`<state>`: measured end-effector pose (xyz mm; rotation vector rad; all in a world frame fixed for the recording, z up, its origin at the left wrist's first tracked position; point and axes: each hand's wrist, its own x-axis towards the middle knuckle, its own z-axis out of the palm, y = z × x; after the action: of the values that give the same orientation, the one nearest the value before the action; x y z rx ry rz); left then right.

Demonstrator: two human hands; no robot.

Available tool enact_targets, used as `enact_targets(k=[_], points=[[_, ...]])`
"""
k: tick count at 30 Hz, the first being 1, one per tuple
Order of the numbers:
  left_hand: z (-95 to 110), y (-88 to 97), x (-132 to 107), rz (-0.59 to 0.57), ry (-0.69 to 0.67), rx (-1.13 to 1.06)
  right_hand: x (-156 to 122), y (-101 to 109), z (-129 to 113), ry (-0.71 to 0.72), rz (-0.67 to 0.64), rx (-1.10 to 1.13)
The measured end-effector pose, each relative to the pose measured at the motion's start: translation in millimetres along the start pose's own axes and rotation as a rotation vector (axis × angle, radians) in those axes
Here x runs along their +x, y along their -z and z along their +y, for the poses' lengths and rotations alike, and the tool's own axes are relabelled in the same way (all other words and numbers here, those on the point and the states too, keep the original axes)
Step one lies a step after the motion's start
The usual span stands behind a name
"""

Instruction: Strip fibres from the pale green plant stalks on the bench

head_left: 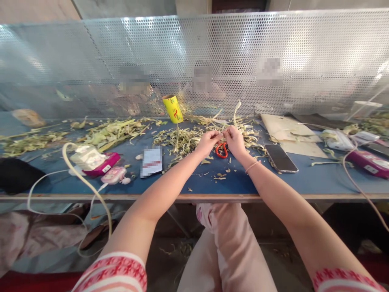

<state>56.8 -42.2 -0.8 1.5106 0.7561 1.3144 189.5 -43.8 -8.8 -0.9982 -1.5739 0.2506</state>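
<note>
Both hands meet over a heap of pale green and yellowish plant strips (173, 140) on the blue table. My left hand (209, 141) is closed in a pinch. Facing it, my right hand (234, 140) pinches too, fingertips nearly touching the left ones. Something small and pale may lie between the fingers, but it is too small to make out. Just below them are the red-orange handles of a pair of scissors (221, 150); the blades are hidden. Small plant scraps (220, 177) lie on the tabletop nearer to me.
Right of my hands lies a dark-screened phone (281, 158), with cardboard sheets (293, 132) behind it. A yellow tube (173, 109) leans beyond the heap. Magenta-and-white boxes (101, 162) and cables sit to the left. A perforated metal screen (194, 48) closes the back; blurred people are behind it.
</note>
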Motion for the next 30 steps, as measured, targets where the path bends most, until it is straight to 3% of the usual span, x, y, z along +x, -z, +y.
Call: enact_targets(k=[5, 12, 20, 30], points=[[-6, -5.6, 0, 0.154, 0.033, -0.109, -1, -1, 1, -0.019, -0.023, 0.002], [-20, 4.2, 7, 0.248, -0.14, 0.147, -3, -7, 0, -0.04, -0.081, 0.086], [-11, 4.8, 7, 0.411, -0.154, 0.192, -7, -10, -10, 0.005, -0.127, 0.152], [-5, 3.9, 7, 0.497, -0.175, 0.182, -10, -13, -15, 0.06, -0.081, 0.146]])
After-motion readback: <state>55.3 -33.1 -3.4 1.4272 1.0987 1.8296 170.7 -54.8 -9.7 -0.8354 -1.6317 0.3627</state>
